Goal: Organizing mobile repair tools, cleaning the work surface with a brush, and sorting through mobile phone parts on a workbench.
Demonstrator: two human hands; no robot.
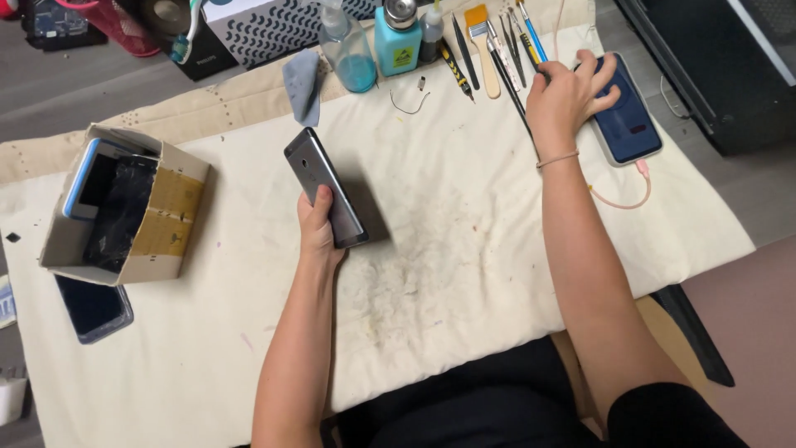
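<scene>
My left hand (317, 228) grips a grey smartphone (324, 187) by its lower end and holds it back side up over the middle of a stained cream cloth (431, 249). My right hand (566, 95) reaches to the far right and rests its fingers on a dark blue phone (630, 120) that lies flat with a pink cable (622, 199) plugged into it. A row of tools (497, 46), among them a brush, tweezers and a screwdriver, lies just left of that hand.
A cardboard box (170, 211) with phones in it stands at the left, and a dark phone (91, 307) lies beside it. Along the back are a blue-grey rag (301, 83), a clear bottle (348, 50), a teal dispenser bottle (396, 37) and a patterned box (274, 29).
</scene>
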